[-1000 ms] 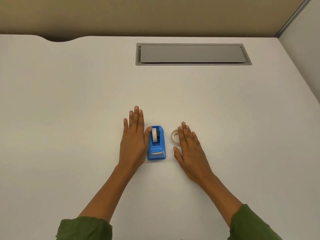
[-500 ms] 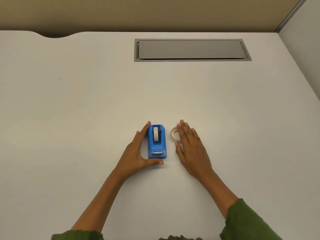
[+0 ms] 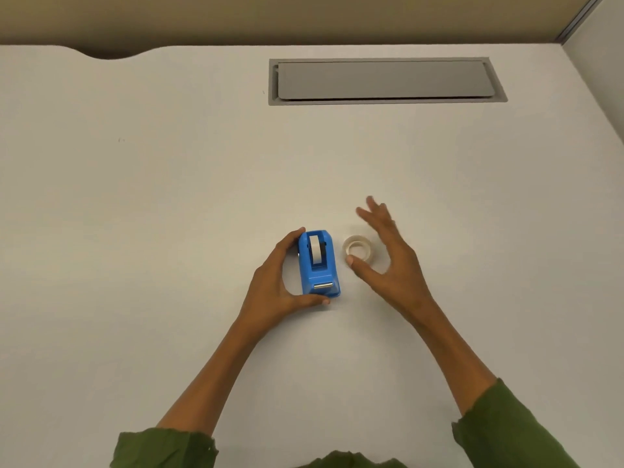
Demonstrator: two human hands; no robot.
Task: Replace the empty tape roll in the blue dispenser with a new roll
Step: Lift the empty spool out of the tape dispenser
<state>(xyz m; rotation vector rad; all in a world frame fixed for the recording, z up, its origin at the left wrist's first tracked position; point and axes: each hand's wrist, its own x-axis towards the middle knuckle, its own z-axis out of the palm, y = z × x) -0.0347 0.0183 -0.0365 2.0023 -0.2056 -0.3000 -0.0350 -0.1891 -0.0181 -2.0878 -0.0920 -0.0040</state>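
The blue dispenser stands upright on the white counter, slightly below the middle of the view, its cutter end pointing to 6 o'clock. A white roll sits in its cradle; how much tape it carries cannot be told.

The left hand grips the dispenser: fingers curled against its far-left corner at 11 o'clock, thumb hooked round the near end at 6 o'clock. The palm stands off the dispenser's left wall.

The new tape roll lies flat on the counter just beside the dispenser, at its 3 o'clock, not touching it.

The right hand is spread wide and holds nothing. Its thumb tip reaches the near edge of the flat roll at 6 o'clock; whether it touches cannot be told. Its fingers extend past the roll's right side toward 12 o'clock, blurred.

Green sleeves cover both forearms at the lower edge. A grey recessed panel is set into the counter at 12 o'clock, well apart from the hands.
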